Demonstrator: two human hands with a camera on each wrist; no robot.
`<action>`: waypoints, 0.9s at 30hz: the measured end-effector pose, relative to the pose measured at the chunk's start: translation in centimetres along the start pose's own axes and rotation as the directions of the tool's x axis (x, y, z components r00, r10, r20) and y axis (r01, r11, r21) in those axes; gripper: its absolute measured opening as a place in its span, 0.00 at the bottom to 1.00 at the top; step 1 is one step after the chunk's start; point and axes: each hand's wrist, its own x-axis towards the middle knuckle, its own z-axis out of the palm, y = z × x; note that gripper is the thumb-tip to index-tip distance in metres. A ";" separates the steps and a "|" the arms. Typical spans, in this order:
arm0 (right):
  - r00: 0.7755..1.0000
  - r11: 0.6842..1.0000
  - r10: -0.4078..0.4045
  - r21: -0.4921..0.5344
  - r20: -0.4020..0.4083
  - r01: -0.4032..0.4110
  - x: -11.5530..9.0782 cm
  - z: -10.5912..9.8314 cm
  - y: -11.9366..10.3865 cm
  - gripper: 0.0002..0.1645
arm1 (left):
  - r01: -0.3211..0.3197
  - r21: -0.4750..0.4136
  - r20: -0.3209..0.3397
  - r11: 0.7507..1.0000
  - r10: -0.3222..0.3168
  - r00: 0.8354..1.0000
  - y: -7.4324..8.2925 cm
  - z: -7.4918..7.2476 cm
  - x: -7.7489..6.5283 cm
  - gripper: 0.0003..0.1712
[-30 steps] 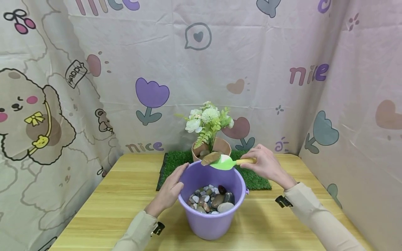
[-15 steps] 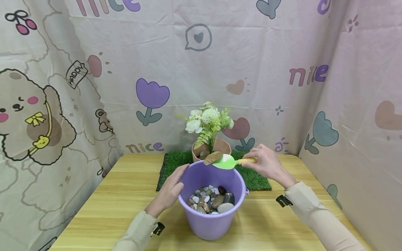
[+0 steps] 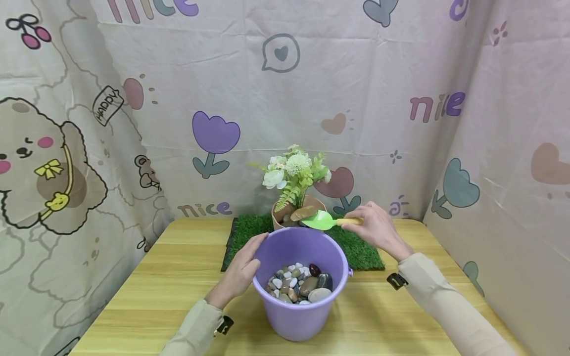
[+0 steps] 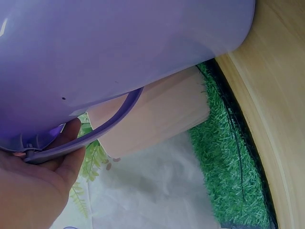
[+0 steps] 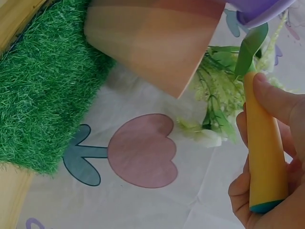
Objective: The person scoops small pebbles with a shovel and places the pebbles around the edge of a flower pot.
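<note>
My left hand [image 3: 237,271] grips the left rim of a purple bucket [image 3: 299,319]. In the left wrist view its fingers also touch the bucket's hanging handle [image 4: 114,119]. Inside the bucket lie several pebbles [image 3: 294,284], large and small. My right hand [image 3: 375,227] holds a small trowel [image 3: 321,220] by its yellow handle [image 5: 264,152]. A long brown stone [image 3: 304,213] sits at the tip of the green blade, over the mouth of a peach flowerpot [image 3: 317,202]. White flowers [image 3: 297,163] stand in that pot among stones. The bucket hides the pot's lower part.
The pot stands on a green artificial-grass mat [image 3: 360,252] behind the bucket. Under everything is a wooden table [image 3: 178,272]. A printed cloth [image 3: 285,99] hangs at the back and both sides.
My right hand has moved the trowel slightly away from me, off the bucket's far rim. The stone on it has shifted over the flowerpot's mouth. My left hand stays still.
</note>
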 end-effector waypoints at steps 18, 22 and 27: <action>1.000 0.997 -0.019 -0.069 0.015 0.020 2.4 3.4 1.6 0.19 | 0.016 -0.006 0.002 1.000 -0.016 1.000 0.0 0.1 -0.1 0.39; 0.999 0.994 -0.044 -0.097 0.032 0.047 2.9 3.2 1.4 0.19 | 0.019 -0.008 0.002 1.000 -0.019 1.000 0.1 0.0 -0.1 0.38; 0.993 0.984 -0.085 -0.151 0.080 0.096 4.0 3.2 0.8 0.17 | 0.013 -0.010 -0.008 1.000 -0.013 1.000 0.0 0.1 0.0 0.39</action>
